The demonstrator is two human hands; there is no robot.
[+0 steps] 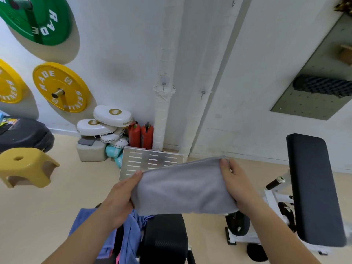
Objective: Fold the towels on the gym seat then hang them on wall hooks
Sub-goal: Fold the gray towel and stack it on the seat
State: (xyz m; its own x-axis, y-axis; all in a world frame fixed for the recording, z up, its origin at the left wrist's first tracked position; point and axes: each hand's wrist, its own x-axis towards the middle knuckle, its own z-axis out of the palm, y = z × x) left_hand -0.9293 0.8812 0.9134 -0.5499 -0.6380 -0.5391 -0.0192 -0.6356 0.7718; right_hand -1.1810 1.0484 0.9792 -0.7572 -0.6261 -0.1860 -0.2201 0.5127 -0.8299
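Wall (pixel 123 54) ahead, white, with a wrapped pipe (pixel 162 119) running down it. Floor (pixel 57 206) beige.

Black backrest pad (pixel 312 187) at right on a white frame, tilted. Grey pegboard (pixel 312 103) on the wall above it, with a dark roller on it.

Grey towel (pixel 182 187): folded into a wide band and stretched roughly level between both my hands. It's in the air, above and just beyond the seat, touching neither seat nor wall.

Seat (pixel 165 237): black, bottom centre, directly below the grey towel.

Blue towel (pixel 129 237): unfolded, crumpled, draped over the seat's left side and hanging off the edge. Part of it is hidden by my left forearm.

Green plate (pixel 38 18) at top left on a wall peg, yellow plate (pixel 61 86) below it, and another yellow one cut off at the left edge.

Yellow stool (pixel 26 164) on the floor at left. Slotted metal panel (pixel 150 161) leans at the wall base, behind the grey towel. White boxing pads (pixel 112 115) are stacked in the corner, with two red extinguishers (pixel 141 136) just beside them.

Left hand (pixel 122 195): grasping the grey towel's left end, thumb on top at the upper corner, fingers underneath.

Right hand (pixel 236 181): grasping the right end, thumb on top, fingers hidden behind the cloth.

Hooks: one on the pipe (pixel 163 84), one to its right (pixel 203 93). Both bare, well above the towel.
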